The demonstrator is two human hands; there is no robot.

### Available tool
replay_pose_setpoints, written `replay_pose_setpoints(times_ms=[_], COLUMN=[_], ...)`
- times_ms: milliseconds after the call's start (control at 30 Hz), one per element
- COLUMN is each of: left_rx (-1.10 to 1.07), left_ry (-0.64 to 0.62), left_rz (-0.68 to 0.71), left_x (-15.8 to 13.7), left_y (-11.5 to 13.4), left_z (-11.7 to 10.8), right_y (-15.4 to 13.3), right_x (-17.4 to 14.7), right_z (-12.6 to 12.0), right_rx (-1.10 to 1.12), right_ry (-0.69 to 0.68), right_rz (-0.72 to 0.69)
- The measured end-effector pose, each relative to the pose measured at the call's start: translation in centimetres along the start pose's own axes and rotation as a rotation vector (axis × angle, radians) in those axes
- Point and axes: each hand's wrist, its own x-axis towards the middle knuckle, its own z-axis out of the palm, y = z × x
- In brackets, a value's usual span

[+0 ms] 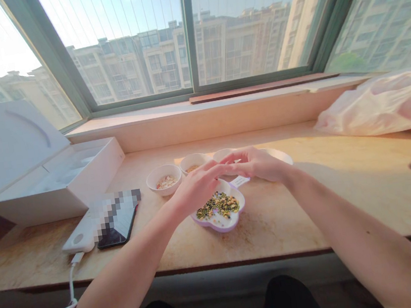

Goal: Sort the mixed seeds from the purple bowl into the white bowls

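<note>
Apartment blocks (162, 63) stand beyond green-framed windows (189, 34), with a pale, mottled counter (349, 195) on the near side, partly sunlit. At its left sits an open white box (93, 175), lid raised; at the far right lies a translucent plastic bag (370, 105). Near the middle, the left hand (199, 186) and the right hand (254, 162) meet, fingers together and overlapping in view; I cannot tell whether either grips anything. Below them on the counter rests a purple-edged white dish (223, 227), partly hidden by the left hand. A white power bank (81, 236) and a dark phone (112, 237) lie side by side to the left. Behind the dish stand 3 white bowls (166, 192), the leftmost containing pale flakes (166, 181). Green, yellow and dark beans (222, 205) lie in the dish.
</note>
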Motion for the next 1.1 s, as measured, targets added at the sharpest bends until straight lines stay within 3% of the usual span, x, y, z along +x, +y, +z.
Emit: replay_pose_setpoints(times_ms=[100,167,433,600,767,867,1000,1100], left_rx=[-0.024,-0.024,0.023,0.021,0.078,0.135,0.190,0.185], left_ry=[0.052,0.049,-0.054,-0.029,0.037,-0.098,-0.421,-0.543], left_rz=[0.029,0.035,0.001,-0.006,-0.189,-0.239,-0.119,-0.082], left_x=[0.0,0.0,0.0,0.0,0.3,0.4,-0.2,-0.9], left_y=[-0.2,-0.1,0.4,0.4,0.2,0.3,0.5,0.5], left_z=[0.1,0.1,-0.5,-0.6,-0.7,-1.1,-1.4,-1.3], right_y=[-0.3,-0.2,-0.1,-0.2,-0.7,-0.8,-0.5,-0.2], right_x=[-0.2,-0.1,0.3,0.3,0.3,0.3,0.4,0.4], right_z=[1.2,1.8,3.0,2.8,2.4,2.1,1.8,1.8], right_rx=[0.115,0.150,0.255,0.240,0.259,0.220,0.055,-0.075], right_ry=[-0.235,-0.270,-0.134,-0.070,0.086,0.184,0.333,0.405], right_rz=[0.003,0.000,-0.023,-0.040,-0.034,-0.045,-0.088,-0.164])
